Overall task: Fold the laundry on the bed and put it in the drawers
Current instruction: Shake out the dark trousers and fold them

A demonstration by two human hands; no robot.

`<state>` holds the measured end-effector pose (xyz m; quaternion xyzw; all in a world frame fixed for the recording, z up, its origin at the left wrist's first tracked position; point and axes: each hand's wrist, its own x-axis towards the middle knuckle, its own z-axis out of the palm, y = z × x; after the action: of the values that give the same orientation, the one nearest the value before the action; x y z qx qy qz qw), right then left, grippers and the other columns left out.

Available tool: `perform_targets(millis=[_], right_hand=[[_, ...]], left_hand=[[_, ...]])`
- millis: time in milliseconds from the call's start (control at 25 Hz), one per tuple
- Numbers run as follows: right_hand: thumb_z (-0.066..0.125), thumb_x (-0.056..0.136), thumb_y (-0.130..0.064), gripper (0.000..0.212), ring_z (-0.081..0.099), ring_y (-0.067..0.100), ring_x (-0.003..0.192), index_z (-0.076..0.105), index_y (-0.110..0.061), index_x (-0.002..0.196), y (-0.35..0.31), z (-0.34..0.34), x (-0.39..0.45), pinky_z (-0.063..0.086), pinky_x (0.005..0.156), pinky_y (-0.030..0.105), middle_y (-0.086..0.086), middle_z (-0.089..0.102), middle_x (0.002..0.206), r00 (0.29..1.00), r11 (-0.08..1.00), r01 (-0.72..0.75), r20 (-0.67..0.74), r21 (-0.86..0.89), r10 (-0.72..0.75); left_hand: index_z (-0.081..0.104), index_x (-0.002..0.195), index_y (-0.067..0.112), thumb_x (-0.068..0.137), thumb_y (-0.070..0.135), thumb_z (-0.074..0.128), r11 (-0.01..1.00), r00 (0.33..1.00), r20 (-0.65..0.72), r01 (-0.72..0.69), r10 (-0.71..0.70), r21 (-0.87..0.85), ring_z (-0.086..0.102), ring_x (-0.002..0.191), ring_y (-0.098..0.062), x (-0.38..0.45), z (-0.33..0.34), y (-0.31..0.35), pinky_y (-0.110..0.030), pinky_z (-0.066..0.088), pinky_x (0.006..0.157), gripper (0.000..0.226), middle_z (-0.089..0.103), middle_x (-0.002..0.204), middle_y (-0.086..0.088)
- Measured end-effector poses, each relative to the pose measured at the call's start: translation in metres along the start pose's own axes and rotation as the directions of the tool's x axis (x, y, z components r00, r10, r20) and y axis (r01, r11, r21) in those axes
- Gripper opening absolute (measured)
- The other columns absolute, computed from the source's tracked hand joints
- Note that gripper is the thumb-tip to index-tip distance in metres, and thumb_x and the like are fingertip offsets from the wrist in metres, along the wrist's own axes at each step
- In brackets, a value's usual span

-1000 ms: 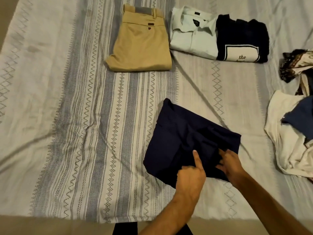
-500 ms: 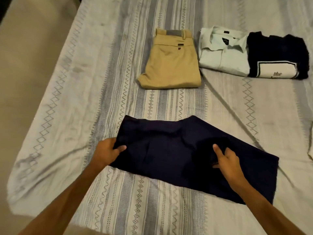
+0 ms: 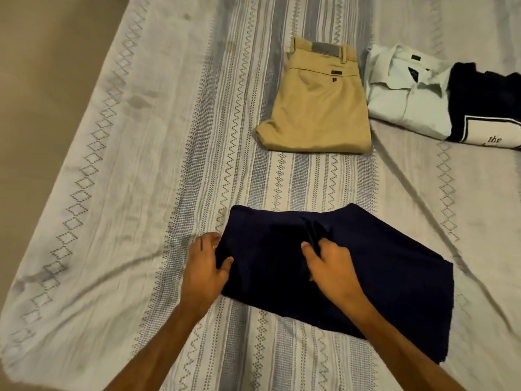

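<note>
Because the dark blue cloth (image 3: 352, 277) is only partly folded, I keep both hands on it near the front edge of the bed (image 3: 112, 193). My left hand (image 3: 205, 272) grips the left end, thumb on top and fingers curled round the edge, so that end can't slide. My right hand (image 3: 329, 266) pinches a small bunch of cloth in the middle; I think it is a fold or seam, but it is too dark to tell. Holding two spots lets me pull the cloth flat. Further back lie the tan trousers (image 3: 315, 108), the white shirt (image 3: 406, 100) and the dark top (image 3: 485, 108), folded in a row so they stay neat for the drawers.
</note>
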<state>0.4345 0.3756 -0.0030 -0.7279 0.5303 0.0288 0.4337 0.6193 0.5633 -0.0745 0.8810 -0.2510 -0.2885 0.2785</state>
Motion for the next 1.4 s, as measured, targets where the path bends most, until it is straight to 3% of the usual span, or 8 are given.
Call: perform_targets(millis=[80,280,440,680,840,1080,1240,1400], right_hand=[[0.057,0.1,-0.044,0.038,0.067,0.021,0.055,0.052,-0.016,0.074,-0.011,0.035,0.009,0.059,0.055,0.045,0.003,0.066,0.066,0.999,0.998,0.015,0.049,-0.064,-0.012],[0.064,0.093,-0.038,0.015,0.072,0.021,0.071,0.053,-0.027,0.09,0.0,0.069,0.011,0.061,0.071,0.05,0.002,0.07,0.081,0.968,0.987,-0.144,0.217,0.068,0.126],[0.061,0.1,-0.02,0.02,0.062,0.024,0.063,0.055,-0.018,0.082,0.015,0.044,-0.011,0.059,0.067,0.042,0.003,0.062,0.07,0.994,0.97,-0.108,0.056,0.218,0.098],[0.055,0.107,-0.023,0.017,0.06,0.007,0.079,0.059,-0.022,0.09,0.057,-0.076,-0.051,0.048,0.072,0.028,-0.007,0.064,0.088,0.911,0.895,-0.11,-0.316,0.432,0.264],[0.049,0.109,-0.038,0.021,0.059,0.02,0.09,0.061,-0.021,0.111,0.139,-0.209,-0.08,0.046,0.072,0.037,0.0,0.065,0.104,0.796,0.886,-0.179,-0.465,0.429,0.386],[0.045,0.109,-0.048,0.031,0.057,0.035,0.089,0.057,-0.019,0.11,0.319,-0.375,-0.121,0.049,0.077,0.05,0.011,0.061,0.099,0.702,0.946,-0.272,-0.636,0.175,0.319],[0.035,0.1,-0.076,0.04,0.068,0.038,0.091,0.053,-0.043,0.113,0.564,-0.466,-0.118,0.051,0.065,0.039,0.002,0.066,0.099,0.675,0.906,-0.378,-0.613,0.19,0.41],[0.049,0.104,-0.058,0.041,0.064,0.032,0.07,0.061,-0.02,0.097,0.571,-0.492,-0.109,0.055,0.067,0.051,0.008,0.067,0.08,0.776,0.887,-0.42,-0.432,0.189,0.46]], left_hand=[[0.054,0.125,0.024,0.1,0.033,0.066,0.993,0.992,-0.074,-0.108,0.104,-0.052,0.059,0.105,-0.005,-0.009,0.005,0.015,-0.028,0.054,0.085,0.03,0.056,0.122,0.01],[0.072,0.113,0.036,0.085,0.09,0.041,0.839,0.832,0.528,0.404,-0.171,-0.365,0.073,0.096,-0.005,0.0,0.027,0.038,-0.041,0.055,0.101,0.068,0.077,0.102,0.012],[0.074,0.103,0.037,0.081,0.09,0.05,0.881,0.818,0.561,0.353,-0.128,-0.314,0.072,0.102,-0.006,-0.003,0.042,0.059,-0.042,0.054,0.103,0.062,0.076,0.105,0.013],[0.059,0.136,0.048,0.089,0.084,0.048,0.706,0.744,0.667,0.496,-0.046,-0.505,0.055,0.127,0.003,-0.046,0.07,0.13,-0.029,0.038,0.116,0.06,0.061,0.138,0.024],[0.058,0.125,0.02,0.092,0.045,0.075,0.924,0.961,0.223,0.227,-0.162,-0.307,0.066,0.085,-0.009,-0.061,0.109,0.154,-0.039,0.057,0.096,0.045,0.068,0.098,0.005],[0.051,0.129,0.009,0.086,0.01,0.076,0.966,0.932,-0.346,0.18,-0.107,0.185,0.054,0.115,-0.048,-0.061,0.11,0.143,-0.062,0.047,0.093,0.049,0.061,0.124,-0.021],[0.05,0.142,0.018,0.094,0.048,0.063,0.91,0.963,-0.095,-0.201,0.251,0.362,0.049,0.127,-0.042,-0.1,0.199,0.208,-0.058,0.046,0.101,0.058,0.052,0.143,-0.014],[0.029,0.161,0.035,0.103,0.064,0.039,0.781,0.828,0.29,-0.554,0.48,0.288,0.024,0.155,-0.028,-0.148,0.362,0.289,-0.048,0.031,0.122,0.066,0.022,0.171,0.003]])
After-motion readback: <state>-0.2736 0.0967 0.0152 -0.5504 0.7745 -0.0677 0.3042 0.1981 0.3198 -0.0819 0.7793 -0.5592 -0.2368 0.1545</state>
